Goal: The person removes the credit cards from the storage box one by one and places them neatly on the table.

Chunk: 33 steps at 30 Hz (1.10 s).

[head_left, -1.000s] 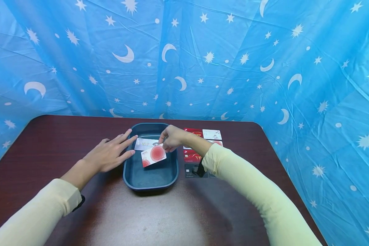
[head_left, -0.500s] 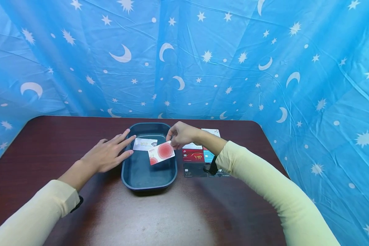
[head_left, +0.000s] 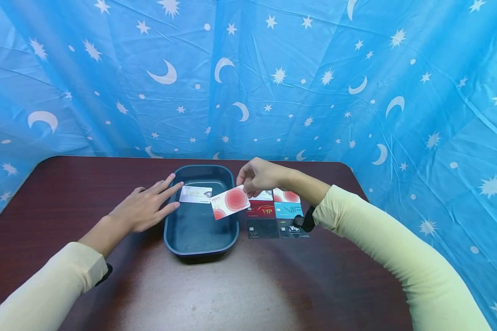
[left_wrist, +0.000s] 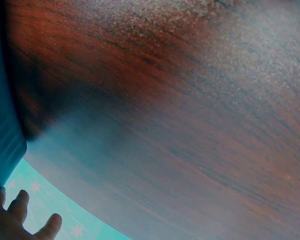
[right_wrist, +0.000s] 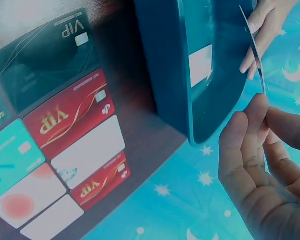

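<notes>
Over the right rim of a dark blue tray (head_left: 203, 239), my right hand (head_left: 258, 177) pinches a white card with red circles (head_left: 230, 202) between thumb and fingertips. In the right wrist view that card (right_wrist: 252, 42) appears edge-on. A white VIP card (head_left: 195, 194) lies inside the tray toward its left. My left hand (head_left: 147, 207) rests with spread, straight fingers at the tray's left rim. In the left wrist view only some fingers of that hand (left_wrist: 22, 217) show, beside the tray's outer wall (left_wrist: 5, 115).
Right of the tray, cards lie in rows: a red VIP card (head_left: 260, 209), a light blue card (head_left: 289, 210), a black VIP card (head_left: 262, 229) and several more, partly hidden by my right arm. A blue star-patterned curtain (head_left: 240, 82) hangs behind the brown table (head_left: 190, 294).
My right hand has moved right, carrying the red-circled card from above the tray's middle to its right rim. More of the cards on the table now show. The left hand stays at the rim.
</notes>
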Each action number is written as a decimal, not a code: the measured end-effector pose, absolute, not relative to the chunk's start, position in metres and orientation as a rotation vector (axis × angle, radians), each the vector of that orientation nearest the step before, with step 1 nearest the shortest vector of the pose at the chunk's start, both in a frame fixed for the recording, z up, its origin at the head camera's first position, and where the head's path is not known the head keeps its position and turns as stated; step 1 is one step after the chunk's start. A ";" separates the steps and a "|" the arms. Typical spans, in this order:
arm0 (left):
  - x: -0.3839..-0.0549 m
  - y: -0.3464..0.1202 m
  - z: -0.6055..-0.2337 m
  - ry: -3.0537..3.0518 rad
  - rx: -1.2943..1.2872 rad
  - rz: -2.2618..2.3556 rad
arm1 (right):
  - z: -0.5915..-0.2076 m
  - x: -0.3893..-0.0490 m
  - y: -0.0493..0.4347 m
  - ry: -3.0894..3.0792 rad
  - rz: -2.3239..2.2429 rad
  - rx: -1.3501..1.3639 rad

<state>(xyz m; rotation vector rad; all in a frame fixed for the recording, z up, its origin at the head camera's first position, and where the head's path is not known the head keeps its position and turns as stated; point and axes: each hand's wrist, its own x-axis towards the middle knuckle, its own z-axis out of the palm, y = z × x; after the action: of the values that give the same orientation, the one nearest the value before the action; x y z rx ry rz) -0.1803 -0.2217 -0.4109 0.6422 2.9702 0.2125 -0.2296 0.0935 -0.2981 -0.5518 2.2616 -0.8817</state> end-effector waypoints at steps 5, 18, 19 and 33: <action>-0.179 -0.223 -0.410 2.972 0.648 0.220 | -0.292 -0.226 0.102 2.273 -0.880 -0.559; -0.178 -0.222 -0.409 2.965 0.654 0.234 | -0.287 -0.206 0.126 2.251 -0.861 -0.642; -0.178 -0.222 -0.409 2.965 0.657 0.236 | -0.287 -0.204 0.129 2.245 -0.870 -0.646; -0.179 -0.221 -0.410 2.967 0.640 0.218 | -0.316 -0.185 0.170 2.158 -0.973 -0.503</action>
<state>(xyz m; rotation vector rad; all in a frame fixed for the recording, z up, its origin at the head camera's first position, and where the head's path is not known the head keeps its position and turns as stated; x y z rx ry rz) -0.1788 -0.2211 -0.4097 0.6403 2.9672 0.2185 -0.1853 0.1702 -0.3158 -0.5034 2.1580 -0.9731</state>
